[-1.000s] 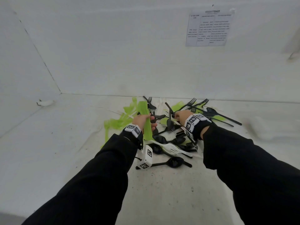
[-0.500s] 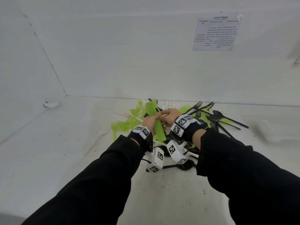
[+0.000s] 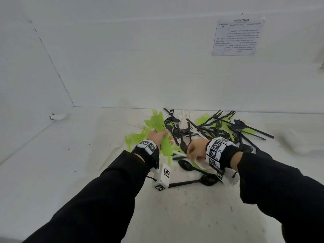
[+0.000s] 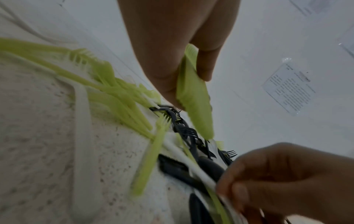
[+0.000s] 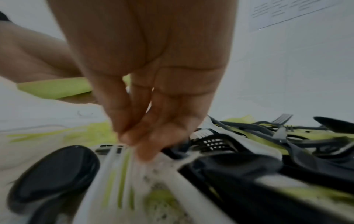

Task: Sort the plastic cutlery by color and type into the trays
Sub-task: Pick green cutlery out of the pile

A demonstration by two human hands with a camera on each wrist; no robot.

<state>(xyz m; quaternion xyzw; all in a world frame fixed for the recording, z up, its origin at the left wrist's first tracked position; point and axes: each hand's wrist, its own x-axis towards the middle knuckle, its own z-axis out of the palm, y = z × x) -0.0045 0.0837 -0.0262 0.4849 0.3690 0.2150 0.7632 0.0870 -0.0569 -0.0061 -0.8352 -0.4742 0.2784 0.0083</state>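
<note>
Both arms are covered to the wrist in long, loose black sleeves (image 3: 98, 199), the cloth plain and matte with soft folds near the cuffs. Each wrist wears a black strap faced with white square tiles printed with black block-pattern markers, one band on the left wrist (image 3: 148, 146) and a wider one on the right wrist (image 3: 216, 150). Below each band hangs a small white boxy camera unit (image 3: 162, 179) carrying the same kind of printed markers, with a thin black cord looping at the left one; the hands themselves are bare, without gloves or rings.
</note>
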